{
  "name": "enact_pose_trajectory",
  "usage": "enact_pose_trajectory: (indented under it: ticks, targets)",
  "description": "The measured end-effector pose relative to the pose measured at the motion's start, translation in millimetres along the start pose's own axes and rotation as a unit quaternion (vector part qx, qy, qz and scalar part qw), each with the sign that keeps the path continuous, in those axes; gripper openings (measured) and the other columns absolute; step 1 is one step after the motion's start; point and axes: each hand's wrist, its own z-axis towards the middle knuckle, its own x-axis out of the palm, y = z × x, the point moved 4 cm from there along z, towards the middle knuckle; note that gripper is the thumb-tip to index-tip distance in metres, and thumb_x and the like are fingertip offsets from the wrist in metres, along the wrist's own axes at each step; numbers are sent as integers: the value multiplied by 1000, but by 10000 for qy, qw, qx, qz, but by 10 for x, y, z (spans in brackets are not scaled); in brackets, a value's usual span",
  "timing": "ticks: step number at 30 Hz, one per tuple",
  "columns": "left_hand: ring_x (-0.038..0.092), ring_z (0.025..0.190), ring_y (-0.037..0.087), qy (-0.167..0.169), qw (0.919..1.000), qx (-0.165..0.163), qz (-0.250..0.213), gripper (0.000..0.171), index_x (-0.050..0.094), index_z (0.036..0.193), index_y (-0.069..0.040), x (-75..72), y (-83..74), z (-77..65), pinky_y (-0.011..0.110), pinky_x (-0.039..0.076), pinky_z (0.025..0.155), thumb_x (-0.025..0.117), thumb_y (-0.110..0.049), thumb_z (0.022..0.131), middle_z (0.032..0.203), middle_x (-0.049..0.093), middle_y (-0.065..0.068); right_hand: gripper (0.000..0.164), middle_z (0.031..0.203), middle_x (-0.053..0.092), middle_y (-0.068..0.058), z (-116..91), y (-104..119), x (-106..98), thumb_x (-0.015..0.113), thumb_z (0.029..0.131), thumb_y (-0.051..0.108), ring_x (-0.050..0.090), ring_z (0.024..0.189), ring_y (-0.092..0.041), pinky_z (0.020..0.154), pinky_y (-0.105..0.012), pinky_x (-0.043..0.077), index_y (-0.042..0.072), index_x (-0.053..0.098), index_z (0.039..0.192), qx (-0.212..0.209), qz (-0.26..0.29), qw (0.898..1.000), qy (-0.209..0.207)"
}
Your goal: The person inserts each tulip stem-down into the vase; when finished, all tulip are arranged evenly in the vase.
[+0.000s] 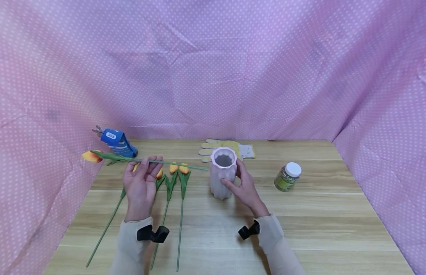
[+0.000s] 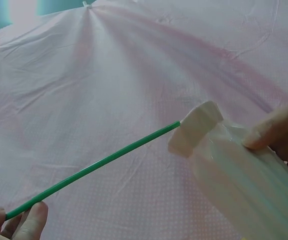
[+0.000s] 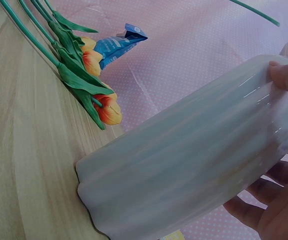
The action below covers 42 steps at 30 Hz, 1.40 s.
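Pinched in my left hand (image 1: 140, 189), palm up, is an artificial tulip (image 1: 92, 156) with an orange-yellow bloom. It lies nearly level above the table, bloom to the left. Its green stem (image 2: 103, 162) points right, the bare tip close to the rim of a pale pink, ribbed vase (image 1: 220, 179). That vase stands upright on the table. My right hand (image 1: 245, 187) grips it from the right, thumb on the near side and fingers round the far side. In the right wrist view the thumb rests high on the vase (image 3: 184, 150).
Several more tulips (image 1: 182, 191) lie on the wooden table (image 1: 323, 229) at left, blooms away from me. A blue bag (image 1: 118, 143) with a clip stands behind them. Yellow-and-white gloves (image 1: 247, 151) lie behind the vase. A white-lidded jar (image 1: 287, 177) stands at right.
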Motion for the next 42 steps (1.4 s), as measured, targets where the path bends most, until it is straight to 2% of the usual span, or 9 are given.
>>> enact_pose_trajectory:
  ticks: [5,10,22,28,34,42]
  targets:
    - [77,76,31,86,9998,95,149,7,49,95,3,83,10,13,41,65,73,55,6,97,79,72,20,76,151,49,-13,-4,3,4,73,90,21,55,133,-36,112,-58,45,15,32,154,60,-4,10000,-13]
    - [77,75,32,186,9997,122,46,10,48,95,3,151,37,27,41,65,73,58,5,96,78,73,21,76,151,49,-13,-1,-16,12,74,90,22,54,134,-36,112,-59,44,16,32,154,48,10,10000,7]
    - [76,73,32,517,9980,367,68,7,49,95,3,305,132,42,41,65,72,53,9,98,78,73,21,77,152,48,-12,4,-31,17,73,91,25,52,136,-36,114,-59,43,16,31,154,133,-33,9999,77]
    - [77,74,30,777,9948,526,397,7,50,97,2,409,198,41,38,65,73,56,4,97,79,74,18,77,154,46,-13,-4,-14,4,73,91,25,51,137,-37,114,-59,42,16,30,154,122,-23,9999,65]
    - [77,74,28,1112,9890,759,610,6,51,95,3,506,264,28,36,65,73,54,7,98,80,75,16,78,155,45,-11,0,-19,4,73,91,26,50,138,-36,115,-59,41,17,29,155,217,-9,9997,103]
    - [77,74,27,1302,9822,959,953,10,53,94,0,596,325,-2,37,65,72,55,9,97,80,76,13,78,155,45,-11,7,-37,5,73,91,26,51,138,-35,115,-59,43,17,29,155,135,13,9999,91]
